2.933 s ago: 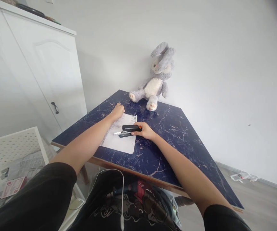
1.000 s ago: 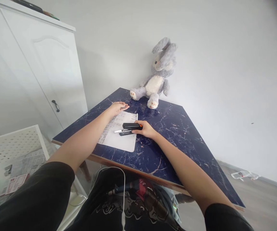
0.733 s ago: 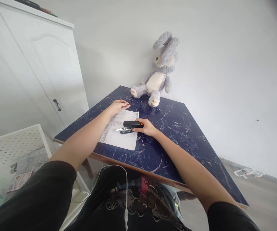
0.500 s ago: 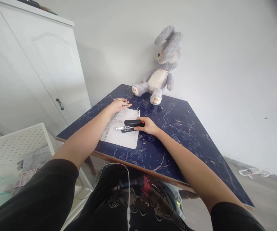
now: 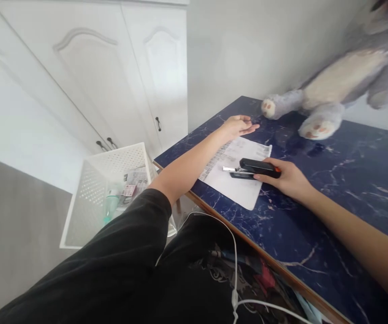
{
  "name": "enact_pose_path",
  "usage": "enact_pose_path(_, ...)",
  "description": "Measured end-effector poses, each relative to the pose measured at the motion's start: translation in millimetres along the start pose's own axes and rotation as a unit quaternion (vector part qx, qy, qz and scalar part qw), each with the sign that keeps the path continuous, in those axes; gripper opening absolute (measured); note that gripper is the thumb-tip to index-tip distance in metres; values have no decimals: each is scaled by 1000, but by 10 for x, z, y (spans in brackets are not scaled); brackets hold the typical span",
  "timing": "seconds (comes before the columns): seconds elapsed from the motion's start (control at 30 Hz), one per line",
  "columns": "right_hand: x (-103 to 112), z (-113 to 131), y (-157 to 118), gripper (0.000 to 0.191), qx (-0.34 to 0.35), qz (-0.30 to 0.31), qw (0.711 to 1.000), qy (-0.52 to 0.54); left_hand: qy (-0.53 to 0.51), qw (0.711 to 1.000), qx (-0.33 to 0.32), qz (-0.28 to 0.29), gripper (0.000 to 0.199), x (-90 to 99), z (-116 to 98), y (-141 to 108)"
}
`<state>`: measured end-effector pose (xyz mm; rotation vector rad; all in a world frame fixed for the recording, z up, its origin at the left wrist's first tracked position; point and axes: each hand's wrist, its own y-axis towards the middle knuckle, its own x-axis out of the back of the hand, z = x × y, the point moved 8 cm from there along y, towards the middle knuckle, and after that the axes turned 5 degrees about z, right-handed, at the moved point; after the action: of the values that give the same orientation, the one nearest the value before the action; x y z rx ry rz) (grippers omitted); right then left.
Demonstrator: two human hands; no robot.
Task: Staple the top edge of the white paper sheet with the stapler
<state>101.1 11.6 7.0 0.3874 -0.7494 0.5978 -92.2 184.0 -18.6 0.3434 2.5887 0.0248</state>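
A black stapler (image 5: 259, 167) with an orange part at its rear is gripped in my right hand (image 5: 290, 179). Its top is lifted from the base, and a silvery metal tray sticks out at the front. Under the stapler lies a white printed sheet of paper (image 5: 237, 189), flat on the dark blue marbled table (image 5: 322, 193). Just past the paper's far left edge, my left hand (image 5: 239, 127) is turned partly palm up. Its fingers are curled together, and whatever small thing they hold is too blurred to name.
A grey and cream plush rabbit (image 5: 342, 83) sits at the back of the table by the wall. To the left, a white perforated basket (image 5: 113, 155) holds papers and a greenish bottle. White cabinets (image 5: 82, 67) stand behind it. A white cable (image 5: 236, 274) hangs across my front.
My view has swung left and down, bringing more of the basket and cabinets in. Both hands stay near the paper, the stapler still in my right hand. A small greyish thing showed at my left fingers earlier.
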Motion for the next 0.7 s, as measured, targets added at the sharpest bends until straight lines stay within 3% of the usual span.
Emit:
enact_pose_path(0.1, -1, -7, -19, 61, -16, 9, 1000, -14, 46, 999, 6, -28, 23, 3, -97, -34)
enact_pose_path(0.17, -13, -24, -26, 60, -25, 18, 999, -16, 99, 994, -22, -38, 18, -78, -368, -165)
enact_pose_path(0.23, -20, -45, -25, 59, -30, 24, 999, -18, 164, 984, -66, -27, 9, -216, -784, -402)
enact_pose_path(0.3, -17, -58, -17, 58, -31, 25, 999, -26, 250, 962, -110, -2, 18, -368, -1274, -758)
enact_pose_path(0.4, -6, -60, -7, 55, -21, 25, 999, -31, 390, 897, -194, -78, 10, -312, -2089, -1526)
enact_pose_path(0.47, -9, -70, -6, 52, -14, 31, 999, -33, 452, 842, -234, -179, 20, -50, -2547, -2141)
enact_pose_path(0.53, -17, -89, -11, 49, -7, 37, 999, -34, 465, 803, -222, -301, 23, 430, -2826, -2749)
enact_pose_path(0.63, -25, -119, -24, 47, 0, 36, 999, -29, 442, 745, -188, -463, 22, 1253, -2938, -3557)
enact_pose_path(0.7, -24, -127, -30, 47, 2, 29, 999, -29, 417, 713, -148, -544, 27, 1711, -2799, -3970)
